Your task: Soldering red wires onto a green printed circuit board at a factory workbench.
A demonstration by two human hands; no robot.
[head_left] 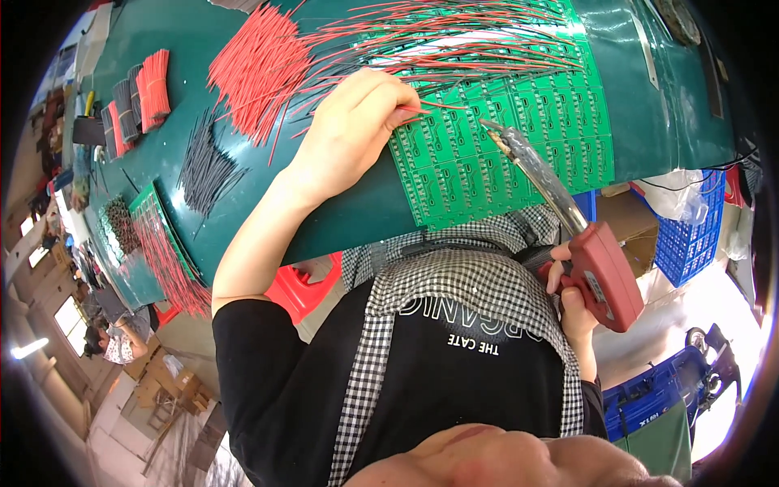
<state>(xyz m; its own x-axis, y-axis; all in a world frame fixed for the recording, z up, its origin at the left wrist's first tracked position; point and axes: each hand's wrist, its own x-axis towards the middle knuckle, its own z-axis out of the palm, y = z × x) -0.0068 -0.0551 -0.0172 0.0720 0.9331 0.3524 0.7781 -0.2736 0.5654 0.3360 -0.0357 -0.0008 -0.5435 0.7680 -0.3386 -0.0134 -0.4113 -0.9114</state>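
At about nine o'clock, bundles of cut wire (139, 96), red and black ones too crowded to count exactly, lay on the green table (665, 97), with one loose fan of black wires (207, 166) just to their right and one big heap of red wires (260, 69) at eleven o'clock. Near the centre the left hand (357, 122) had its fingertips pinched together on a single red wire (442, 105), whose end rested on the green circuit-board panel (487, 154) immediately right of the grip. At three o'clock the right hand (572, 300) was wrapped tight around one red soldering gun (604, 272), its tip touching the panel just beside that wire. One blue crate (690, 235) stood at the far right.
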